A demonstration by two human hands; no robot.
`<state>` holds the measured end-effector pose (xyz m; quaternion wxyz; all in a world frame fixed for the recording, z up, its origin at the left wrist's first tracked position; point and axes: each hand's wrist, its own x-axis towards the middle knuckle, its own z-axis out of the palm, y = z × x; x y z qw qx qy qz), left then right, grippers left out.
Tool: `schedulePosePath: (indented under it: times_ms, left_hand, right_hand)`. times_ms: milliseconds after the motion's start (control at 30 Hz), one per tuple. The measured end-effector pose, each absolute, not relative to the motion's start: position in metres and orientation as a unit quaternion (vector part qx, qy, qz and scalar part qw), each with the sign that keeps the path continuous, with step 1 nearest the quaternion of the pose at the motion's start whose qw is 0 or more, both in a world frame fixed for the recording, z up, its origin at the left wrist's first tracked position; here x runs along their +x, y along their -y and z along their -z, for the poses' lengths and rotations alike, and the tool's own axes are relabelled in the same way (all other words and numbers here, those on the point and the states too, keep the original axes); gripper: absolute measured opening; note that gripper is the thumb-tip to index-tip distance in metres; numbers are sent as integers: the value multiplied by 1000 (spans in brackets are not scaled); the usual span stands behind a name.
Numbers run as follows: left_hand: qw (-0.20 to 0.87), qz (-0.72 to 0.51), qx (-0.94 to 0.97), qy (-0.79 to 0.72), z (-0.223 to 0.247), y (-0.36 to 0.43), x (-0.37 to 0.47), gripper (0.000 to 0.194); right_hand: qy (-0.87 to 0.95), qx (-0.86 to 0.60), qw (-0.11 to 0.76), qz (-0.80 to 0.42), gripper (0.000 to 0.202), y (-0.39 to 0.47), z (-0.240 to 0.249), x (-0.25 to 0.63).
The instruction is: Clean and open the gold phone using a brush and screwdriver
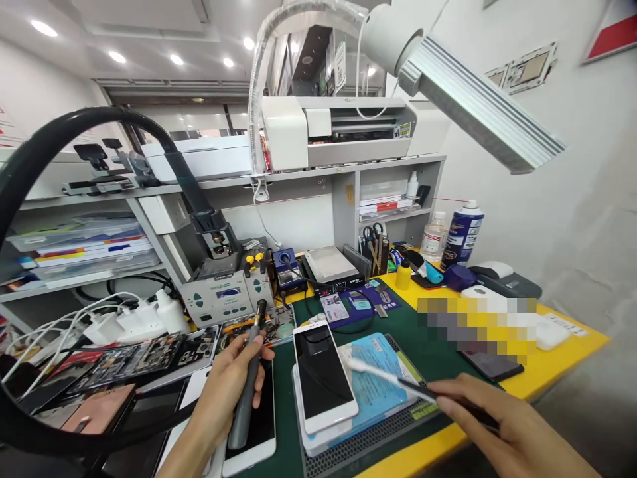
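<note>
My left hand [226, 378] is closed around the grey handle of a hot-air gun [245, 405], held upright with its metal nozzle at the top. Behind that hand, a white-edged phone [261, 431] lies partly hidden. My right hand [497, 415] grips a slim tool [381, 373] with a black handle and a long white end; I cannot make out its exact kind. The white end points left, above a blue-printed packet [381, 358]. Another white phone [323, 385], its screen dark, rests on the packet and a pale base, between my hands.
A hot-air station [229, 297] stands at back left, with a thick black hose [94, 119] arching over the left side. Phone boards [134, 362] and cables crowd the left. A lamp [488, 99] hangs at upper right. A blue spray can [462, 236] stands far right.
</note>
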<state>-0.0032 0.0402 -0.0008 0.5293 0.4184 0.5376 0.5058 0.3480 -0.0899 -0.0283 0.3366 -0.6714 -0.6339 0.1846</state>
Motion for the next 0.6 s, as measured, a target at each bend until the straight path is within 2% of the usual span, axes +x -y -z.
schedulePosePath:
  times_ms: [100,233,333,467,600]
  left_hand:
    - [534,-502,421,-535,-1,-38,-3,25]
    - [542,-497,422,-530,-3,-36,-3,30]
    - [540,-500,420,-530,-1,-37,-3,31]
    - [537,-507,417,-529,3,-40,-2,30]
    - [535,-512,413,-530,3,-40,-2,31]
  right_hand:
    - [617,-669,366,-193,39,83,21,343]
    - [665,-622,335,-243,33,75,10,333]
    - [618,-649,391,-209,37,60,3,329]
    - [671,-597,336,-283,35,37,-5,330]
    - [653,-605,389,-237,37,18,-13,333]
